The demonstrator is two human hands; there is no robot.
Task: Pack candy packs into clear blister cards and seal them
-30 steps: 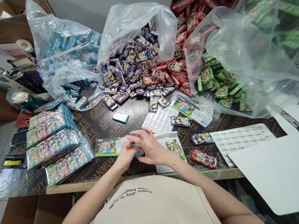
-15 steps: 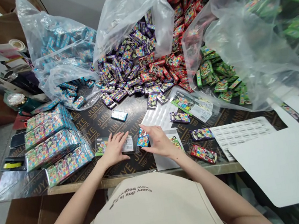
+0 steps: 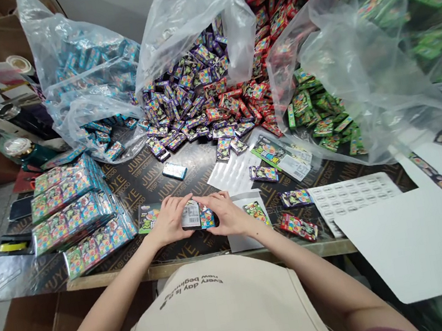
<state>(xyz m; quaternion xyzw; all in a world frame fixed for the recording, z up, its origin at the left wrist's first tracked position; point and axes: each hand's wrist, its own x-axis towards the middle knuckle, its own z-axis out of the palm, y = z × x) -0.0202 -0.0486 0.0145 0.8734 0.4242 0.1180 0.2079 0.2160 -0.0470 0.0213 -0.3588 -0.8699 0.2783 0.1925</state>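
Table-edge: both hands slip blue packet (image 3: 206, 217) into sleeve (image 3: 170, 216).

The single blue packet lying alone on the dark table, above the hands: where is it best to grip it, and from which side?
The blue packet lies flat, slightly slanted, with clear table around it. Probably best to come from above and pinch its two long edges; they look closest together, and nothing blocks them.
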